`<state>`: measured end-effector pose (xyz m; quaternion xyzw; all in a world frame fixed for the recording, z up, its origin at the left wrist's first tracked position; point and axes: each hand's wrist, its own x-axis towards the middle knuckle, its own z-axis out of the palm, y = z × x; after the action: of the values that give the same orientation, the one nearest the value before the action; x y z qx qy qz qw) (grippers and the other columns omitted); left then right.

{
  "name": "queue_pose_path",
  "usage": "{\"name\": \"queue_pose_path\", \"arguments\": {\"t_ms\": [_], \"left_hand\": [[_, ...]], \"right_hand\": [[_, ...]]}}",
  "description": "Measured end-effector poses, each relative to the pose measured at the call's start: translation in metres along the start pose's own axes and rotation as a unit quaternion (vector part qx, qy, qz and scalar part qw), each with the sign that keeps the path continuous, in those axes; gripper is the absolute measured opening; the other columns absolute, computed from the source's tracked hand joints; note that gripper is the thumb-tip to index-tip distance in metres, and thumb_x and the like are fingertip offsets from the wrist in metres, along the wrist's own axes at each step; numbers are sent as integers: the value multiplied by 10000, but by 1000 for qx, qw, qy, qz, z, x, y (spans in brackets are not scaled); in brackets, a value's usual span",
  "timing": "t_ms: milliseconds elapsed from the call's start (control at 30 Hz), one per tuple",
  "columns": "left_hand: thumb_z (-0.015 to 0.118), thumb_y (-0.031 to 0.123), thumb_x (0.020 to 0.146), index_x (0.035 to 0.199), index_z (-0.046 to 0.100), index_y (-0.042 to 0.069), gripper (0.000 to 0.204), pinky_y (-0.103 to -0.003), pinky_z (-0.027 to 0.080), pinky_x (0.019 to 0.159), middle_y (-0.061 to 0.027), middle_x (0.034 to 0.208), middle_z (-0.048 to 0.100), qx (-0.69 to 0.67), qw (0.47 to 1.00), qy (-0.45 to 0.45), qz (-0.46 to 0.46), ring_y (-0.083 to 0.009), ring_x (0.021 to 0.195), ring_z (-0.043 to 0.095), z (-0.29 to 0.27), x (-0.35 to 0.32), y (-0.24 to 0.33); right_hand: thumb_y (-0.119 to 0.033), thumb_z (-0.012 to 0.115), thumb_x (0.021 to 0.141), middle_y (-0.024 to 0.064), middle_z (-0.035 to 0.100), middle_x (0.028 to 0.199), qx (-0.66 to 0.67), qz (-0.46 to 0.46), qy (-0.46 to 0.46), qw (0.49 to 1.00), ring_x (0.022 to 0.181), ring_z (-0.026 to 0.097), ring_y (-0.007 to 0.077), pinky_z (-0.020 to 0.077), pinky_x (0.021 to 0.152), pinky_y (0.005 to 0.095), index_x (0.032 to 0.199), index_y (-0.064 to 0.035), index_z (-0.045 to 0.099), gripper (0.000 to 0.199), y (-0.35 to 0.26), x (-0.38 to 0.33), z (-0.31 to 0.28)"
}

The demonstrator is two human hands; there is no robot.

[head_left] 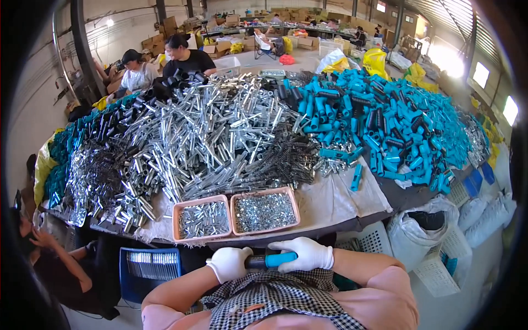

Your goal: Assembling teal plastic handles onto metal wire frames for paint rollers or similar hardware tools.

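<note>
There was the big work table, pale cloth (352,193) showing along its near edge, and what a load it bore! Far and center rose a great heap of silver metal rods (209,135); to the right spread the pile of teal casings (404,135), and between the two, nearer, lay a dark tangle of springs (283,162). At the near edge sat the left tray (202,238) and the right tray (268,229), side by side, both full of small silver pieces.

Then, the gloved hands! The left hand (230,264) was closed around the black end; the right hand (300,254) was wrapped about the teal end, fingers over the top, though how hard it pressed I couldn't tell. Between them, level, just off the near side of the table and before the checked apron (275,300), was the teal-and-black handle (273,260). Good work there, I judged, called for both ends in one line, a firm and even hold, and no sideways tilt to make the parts bind.
</note>
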<state>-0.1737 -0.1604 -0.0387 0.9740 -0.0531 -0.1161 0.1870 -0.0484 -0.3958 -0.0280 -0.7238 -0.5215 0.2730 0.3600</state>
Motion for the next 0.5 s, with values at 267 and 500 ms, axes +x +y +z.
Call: {"name": "queue_pose_path", "arguments": {"t_ms": [267,500], "left_hand": [[734,55,733,1338,462,-32,669,-421,416,1035,-222,1301,524,73,816,560,-127,-357,1168,534,-55,39,-25],[511,451,995,1166,539,30,455,-343,458,513,-58,736,548,-757,598,253,-64,-186,538,536,-55,47,-7]], "right_hand": [[-125,738,742,220,649,1079,50,-64,243,967,975,667,359,522,859,395,1369,13,472,696,-37,4,18],[-367,760,721,156,627,949,-129,-230,38,964,888,622,349,507,767,455,1331,-22,516,742,0,30,19]]}}
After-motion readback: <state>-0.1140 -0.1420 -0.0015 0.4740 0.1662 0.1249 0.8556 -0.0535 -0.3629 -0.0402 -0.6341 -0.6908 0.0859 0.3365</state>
